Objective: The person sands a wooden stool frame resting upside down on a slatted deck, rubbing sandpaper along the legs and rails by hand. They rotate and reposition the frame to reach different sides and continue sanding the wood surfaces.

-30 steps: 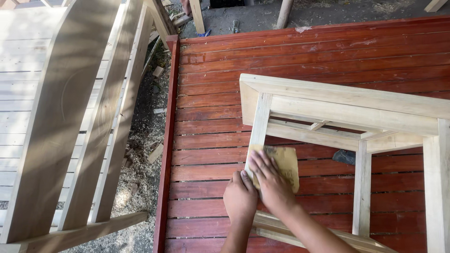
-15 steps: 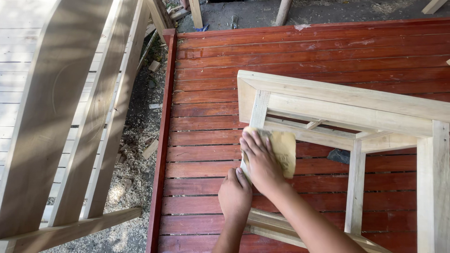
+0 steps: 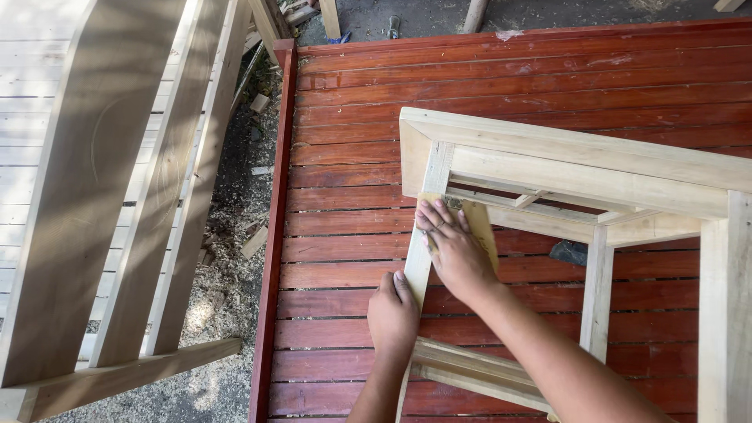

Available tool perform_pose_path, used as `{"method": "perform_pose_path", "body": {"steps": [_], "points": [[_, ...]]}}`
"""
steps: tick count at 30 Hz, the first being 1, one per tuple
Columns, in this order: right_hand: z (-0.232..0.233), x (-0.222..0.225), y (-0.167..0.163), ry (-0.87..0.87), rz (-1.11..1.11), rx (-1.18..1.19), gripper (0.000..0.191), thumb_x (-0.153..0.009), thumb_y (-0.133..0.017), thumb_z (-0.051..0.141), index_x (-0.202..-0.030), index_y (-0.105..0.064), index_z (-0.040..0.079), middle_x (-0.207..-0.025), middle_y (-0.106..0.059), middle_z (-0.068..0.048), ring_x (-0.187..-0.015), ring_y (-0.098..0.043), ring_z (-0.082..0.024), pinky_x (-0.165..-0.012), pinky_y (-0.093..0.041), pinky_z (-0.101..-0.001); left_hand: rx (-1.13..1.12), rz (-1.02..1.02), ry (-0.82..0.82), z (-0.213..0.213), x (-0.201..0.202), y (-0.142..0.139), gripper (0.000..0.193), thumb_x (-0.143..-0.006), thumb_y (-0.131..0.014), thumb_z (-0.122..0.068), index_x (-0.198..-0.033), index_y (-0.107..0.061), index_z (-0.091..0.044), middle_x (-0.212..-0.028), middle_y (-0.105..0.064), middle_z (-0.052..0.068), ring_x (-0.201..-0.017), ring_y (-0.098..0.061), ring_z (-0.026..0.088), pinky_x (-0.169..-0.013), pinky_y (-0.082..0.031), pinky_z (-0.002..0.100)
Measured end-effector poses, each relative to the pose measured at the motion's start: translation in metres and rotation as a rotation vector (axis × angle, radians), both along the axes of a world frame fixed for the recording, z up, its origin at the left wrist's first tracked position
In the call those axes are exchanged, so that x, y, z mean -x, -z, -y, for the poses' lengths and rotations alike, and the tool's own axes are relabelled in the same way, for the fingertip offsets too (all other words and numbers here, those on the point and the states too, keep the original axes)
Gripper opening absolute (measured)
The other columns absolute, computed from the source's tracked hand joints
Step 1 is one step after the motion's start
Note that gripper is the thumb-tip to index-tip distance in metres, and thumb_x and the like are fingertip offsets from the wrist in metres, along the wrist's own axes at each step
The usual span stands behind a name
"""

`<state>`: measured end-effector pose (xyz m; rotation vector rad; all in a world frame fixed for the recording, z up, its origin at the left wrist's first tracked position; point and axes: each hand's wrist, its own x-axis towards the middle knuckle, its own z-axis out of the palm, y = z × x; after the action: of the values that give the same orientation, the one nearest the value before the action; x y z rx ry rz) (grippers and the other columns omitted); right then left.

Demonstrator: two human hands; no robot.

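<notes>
A pale unfinished wooden frame (image 3: 564,160) lies on a red slatted wooden surface (image 3: 352,157). My right hand (image 3: 456,249) presses a tan sheet of sandpaper (image 3: 480,227) flat against the frame's left upright leg (image 3: 427,211), near its upper end. My left hand (image 3: 393,312) grips the same leg lower down, fingers wrapped round its edge. Part of the sandpaper is hidden under my right palm.
Pale curved wooden furniture parts (image 3: 117,180) stand at the left. Wood shavings and offcuts (image 3: 227,258) litter the ground between them and the red surface. A dark small object (image 3: 568,252) lies on the slats inside the frame.
My right hand has slid the sandpaper up the leg toward the frame's top corner. My left hand stays gripping the leg lower down.
</notes>
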<state>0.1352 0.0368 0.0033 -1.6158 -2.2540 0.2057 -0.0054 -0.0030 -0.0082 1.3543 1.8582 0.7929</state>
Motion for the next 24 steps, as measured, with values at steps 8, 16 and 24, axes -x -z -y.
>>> {"method": "perform_pose_path", "body": {"steps": [8,16,24], "points": [[0.022,-0.008,0.005,-0.162,0.046,-0.063,0.055,-0.093,-0.059,0.010,-0.147,-0.050,0.005,-0.161,-0.037,-0.009,-0.151,-0.026,-0.027,-0.120,-0.017,-0.0514,0.182,-0.119,0.178,0.019,0.013,-0.014,0.045,-0.105,-0.033,-0.046,-0.103,-0.062,-0.011,-0.084,-0.072,0.021,-0.081,-0.068,0.045,-0.071,-0.052,0.057],[0.023,-0.001,0.008,-0.064,0.077,-0.051,0.053,-0.096,-0.054,0.009,-0.149,-0.047,0.008,-0.165,-0.035,-0.009,-0.155,-0.024,-0.025,-0.124,-0.019,-0.0452,0.101,-0.163,0.137,0.023,0.011,-0.008,0.046,-0.104,-0.038,-0.045,-0.092,-0.061,-0.007,-0.083,-0.072,0.021,-0.076,-0.068,0.046,-0.068,-0.053,0.056],[-0.012,-0.010,0.015,-0.095,0.132,-0.051,0.051,-0.102,-0.052,0.017,-0.151,-0.043,0.006,-0.162,-0.035,-0.010,-0.152,-0.024,-0.025,-0.126,-0.016,-0.0477,0.126,-0.210,0.139,0.022,0.011,-0.005,0.046,-0.104,-0.039,-0.046,-0.092,-0.060,-0.006,-0.082,-0.071,0.023,-0.076,-0.068,0.047,-0.068,-0.053,0.058]]}}
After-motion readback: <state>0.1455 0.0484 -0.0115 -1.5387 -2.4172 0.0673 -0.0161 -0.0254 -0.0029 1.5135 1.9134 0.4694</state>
